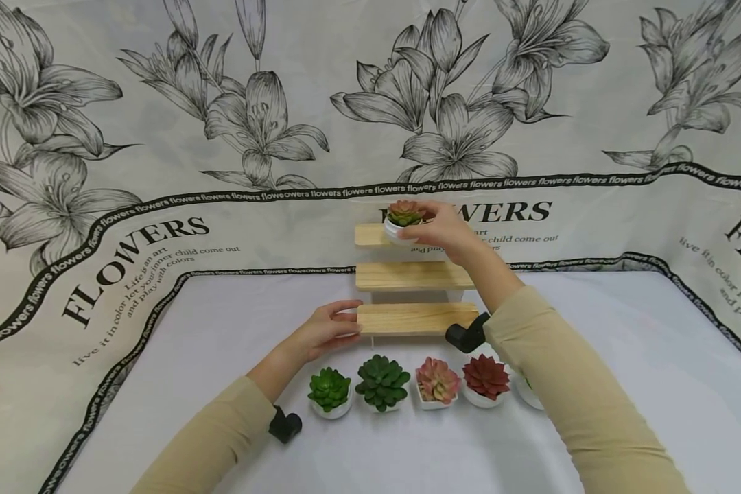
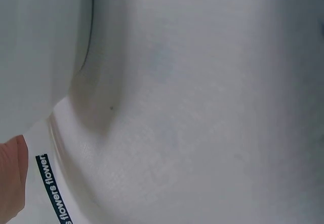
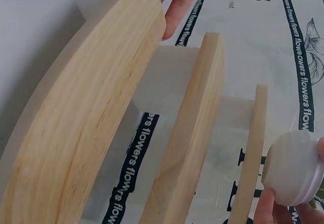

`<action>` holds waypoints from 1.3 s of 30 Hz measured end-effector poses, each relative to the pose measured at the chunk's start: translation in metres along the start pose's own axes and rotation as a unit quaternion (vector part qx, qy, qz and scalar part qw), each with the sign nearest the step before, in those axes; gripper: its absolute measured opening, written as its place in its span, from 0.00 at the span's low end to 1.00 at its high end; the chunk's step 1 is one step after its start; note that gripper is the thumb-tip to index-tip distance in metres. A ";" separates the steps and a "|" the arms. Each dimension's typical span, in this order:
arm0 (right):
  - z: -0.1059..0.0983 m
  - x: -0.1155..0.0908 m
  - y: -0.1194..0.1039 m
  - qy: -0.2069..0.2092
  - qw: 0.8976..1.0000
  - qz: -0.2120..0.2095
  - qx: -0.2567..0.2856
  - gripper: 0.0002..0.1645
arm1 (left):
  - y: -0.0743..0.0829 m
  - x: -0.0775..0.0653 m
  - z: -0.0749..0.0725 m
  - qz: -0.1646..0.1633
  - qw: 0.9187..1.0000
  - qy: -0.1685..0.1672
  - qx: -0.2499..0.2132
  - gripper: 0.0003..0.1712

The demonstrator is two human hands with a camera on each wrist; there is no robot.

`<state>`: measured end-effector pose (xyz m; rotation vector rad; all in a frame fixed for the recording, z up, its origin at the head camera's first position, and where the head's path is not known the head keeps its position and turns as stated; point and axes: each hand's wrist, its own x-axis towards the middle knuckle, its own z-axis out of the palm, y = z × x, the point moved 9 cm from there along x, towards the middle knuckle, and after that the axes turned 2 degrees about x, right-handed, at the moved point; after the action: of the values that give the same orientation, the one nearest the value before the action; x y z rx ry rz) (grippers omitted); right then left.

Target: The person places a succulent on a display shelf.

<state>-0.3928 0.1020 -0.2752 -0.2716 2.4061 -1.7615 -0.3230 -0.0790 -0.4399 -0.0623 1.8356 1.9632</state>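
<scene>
My right hand (image 1: pixel 447 230) holds a small potted succulent (image 1: pixel 403 214), green with reddish tips, by its round white pot (image 3: pixel 293 168). The pot is close over the left part of the top board (image 1: pixel 370 234) of a three-tier wooden stand (image 1: pixel 416 319). My left hand (image 1: pixel 328 331) grips the left end of the stand's lowest board. In the right wrist view, the fingers (image 3: pixel 177 11) of that hand wrap the board's end. The left wrist view catches only a fingertip (image 2: pixel 12 178) beside a whitish panel.
In front of the stand, a row of potted succulents sits on the white table: light green (image 1: pixel 329 391), dark green (image 1: pixel 383 381), pink (image 1: pixel 438 381), deep red (image 1: pixel 485 379), and one partly hidden by my right sleeve (image 1: pixel 568 384). A flower-printed cloth (image 1: pixel 272 233) hangs behind.
</scene>
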 end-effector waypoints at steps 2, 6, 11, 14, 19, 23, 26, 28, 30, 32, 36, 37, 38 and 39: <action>0.002 0.002 0.001 0.008 1.000 0.003 0.008 0.37 | 0.000 -0.001 0.000 -0.002 1.000 0.001 -0.001 0.32; 0.007 0.004 0.000 0.012 1.000 -0.003 0.023 0.36 | 0.001 -0.003 -0.001 -0.001 1.000 0.004 0.004 0.32; 0.010 0.007 -0.001 0.023 1.000 -0.002 0.021 0.36 | 0.001 -0.004 0.001 -0.001 1.000 0.003 0.005 0.32; 0.011 0.007 -0.001 0.032 0.999 0.008 0.021 0.35 | 0.001 -0.004 0.002 -0.001 1.000 0.003 0.003 0.32; 0.015 0.007 -0.001 0.035 0.999 0.021 0.008 0.37 | 0.001 -0.004 0.003 -0.001 1.000 0.007 0.000 0.32; 0.016 0.008 -0.001 0.035 0.999 0.021 0.007 0.39 | 0.000 -0.005 0.004 -0.002 1.000 0.007 -0.003 0.31; 0.017 0.009 -0.002 0.037 0.999 0.015 0.011 0.40 | 0.000 -0.005 0.004 -0.003 1.000 0.007 -0.005 0.32; 0.018 0.009 -0.002 0.035 0.999 0.010 0.010 0.40 | -0.001 -0.006 0.004 -0.003 1.000 0.007 -0.006 0.32; 0.017 0.008 -0.001 0.035 0.999 0.007 0.015 0.40 | -0.001 -0.005 0.005 -0.003 1.000 0.007 -0.007 0.32; 0.016 0.007 -0.001 0.031 0.999 0.002 0.015 0.41 | -0.002 -0.005 0.005 -0.003 1.000 0.007 -0.008 0.32; 0.012 0.003 0.000 0.019 1.000 -0.007 0.010 0.42 | -0.002 -0.005 0.005 -0.002 1.000 0.006 -0.008 0.32; 0.010 0.001 0.000 0.016 1.000 -0.008 0.008 0.42 | -0.002 -0.005 0.004 -0.001 1.000 0.006 -0.008 0.32; 0.009 0.000 -0.001 0.013 1.000 -0.008 0.008 0.42 | -0.003 -0.004 0.004 -0.001 1.000 0.006 -0.008 0.32; 0.007 -0.001 -0.001 0.011 1.000 -0.007 0.010 0.42 | -0.003 -0.004 0.004 0.000 1.000 0.006 -0.008 0.32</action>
<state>-0.3898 0.0955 -0.2766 -0.2690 2.4071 -1.8026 -0.3170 -0.0765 -0.4406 -0.0792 1.8268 1.9815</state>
